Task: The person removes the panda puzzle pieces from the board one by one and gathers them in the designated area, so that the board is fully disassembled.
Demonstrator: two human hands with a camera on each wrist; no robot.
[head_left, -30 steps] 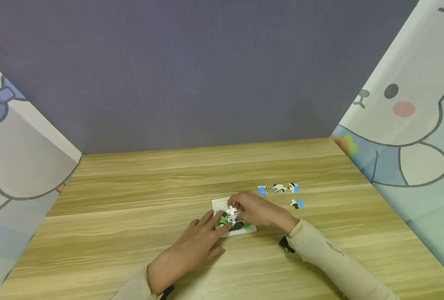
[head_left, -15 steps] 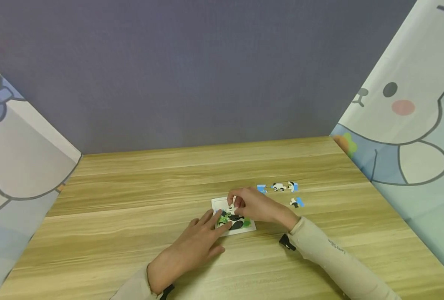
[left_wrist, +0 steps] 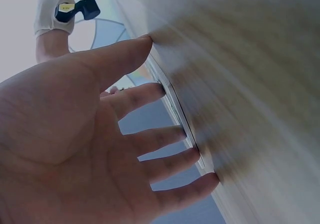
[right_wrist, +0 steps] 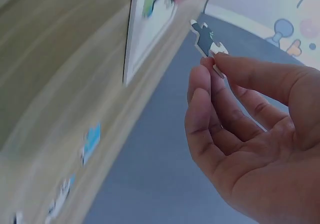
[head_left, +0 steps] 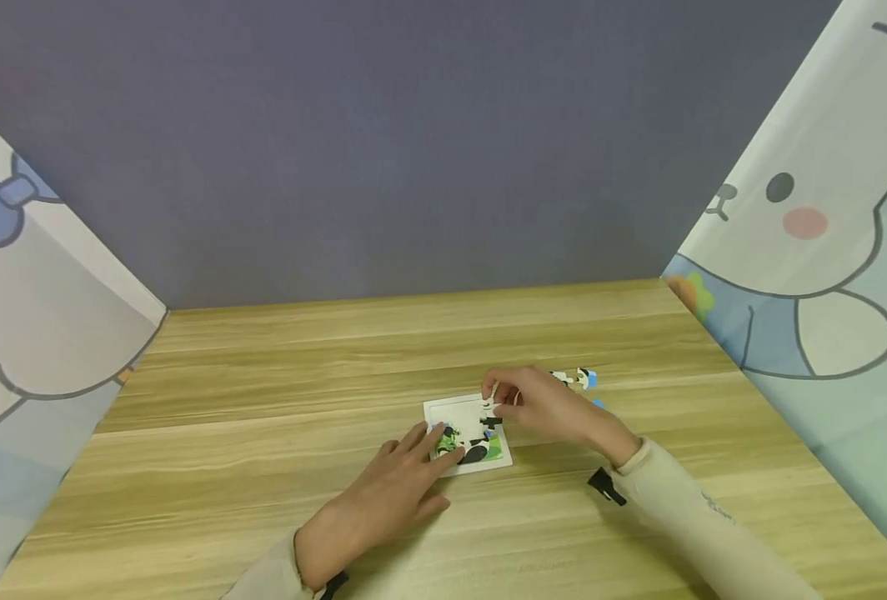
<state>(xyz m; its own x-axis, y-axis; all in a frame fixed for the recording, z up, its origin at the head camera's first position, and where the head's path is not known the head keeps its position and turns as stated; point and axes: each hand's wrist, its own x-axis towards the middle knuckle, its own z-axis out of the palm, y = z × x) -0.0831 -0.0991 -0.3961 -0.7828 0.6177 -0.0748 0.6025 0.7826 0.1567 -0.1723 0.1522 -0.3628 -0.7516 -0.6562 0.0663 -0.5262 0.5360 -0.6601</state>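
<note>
A white jigsaw tray (head_left: 454, 412) lies on the table, with a panda-like picture in green, black and white partly assembled along its lower part. My left hand (head_left: 391, 483) rests on the tray's left side, fingers spread; in the left wrist view its fingertips (left_wrist: 157, 88) touch the tray edge and table. Between thumb and fingers, my right hand (head_left: 556, 412) pinches a black-and-white jigsaw piece (right_wrist: 204, 39), held up off the surface in the right wrist view. From the head, that piece appears over the tray's right edge. The fingers hide part of it.
Loose jigsaw pieces (head_left: 586, 379) lie right of the tray, partly hidden behind the right hand; a blue one (right_wrist: 91, 141) shows in the right wrist view. A dark grey panel (head_left: 413, 150) stands behind the wooden table (head_left: 278, 358), with cartoon-printed walls at both sides.
My right hand has lifted the black-and-white jigsaw piece from the tray's middle and carried it right, baring white tray there. My left hand has stayed put.
</note>
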